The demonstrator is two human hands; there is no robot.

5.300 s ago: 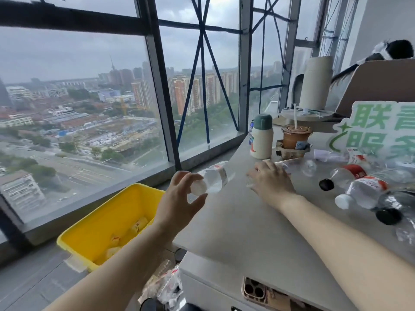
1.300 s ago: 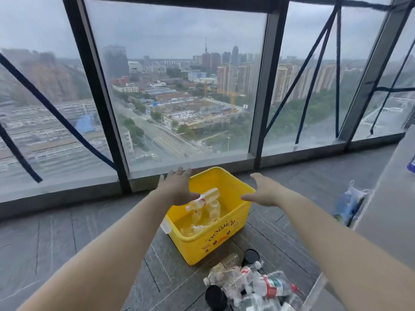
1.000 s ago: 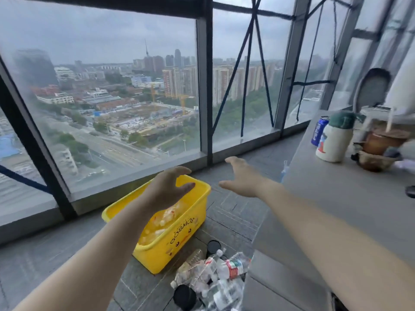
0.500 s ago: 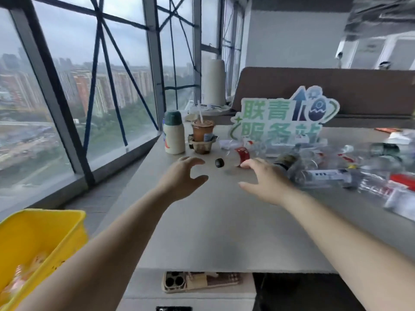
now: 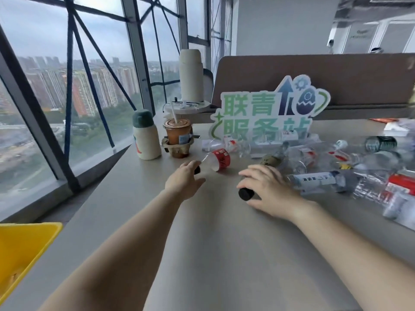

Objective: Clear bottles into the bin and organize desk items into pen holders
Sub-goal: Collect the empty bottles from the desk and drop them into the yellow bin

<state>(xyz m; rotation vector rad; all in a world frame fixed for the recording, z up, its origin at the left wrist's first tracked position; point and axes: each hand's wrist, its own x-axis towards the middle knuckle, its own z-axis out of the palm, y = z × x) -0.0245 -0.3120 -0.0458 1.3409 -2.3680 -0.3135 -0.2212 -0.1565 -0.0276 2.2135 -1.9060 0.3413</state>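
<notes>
Caps nearward: left hand [image 5: 184, 181] round red-label bottle [image 5: 219, 161], right hand [image 5: 268, 190] round dark bottle [image 5: 270, 162].

Soft overcast daylight enters from the windows [image 5: 45, 104] at left; edges bow and the right-hand bottles [image 5: 381, 187] are blurred.

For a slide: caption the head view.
Left hand reaches a red-labelled bottle; right hand grips a black-capped bottle on the desk.

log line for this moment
left hand: at red-label bottle cap, grip unclear | right hand: grips black-capped bottle | yellow bin: beside desk
</notes>
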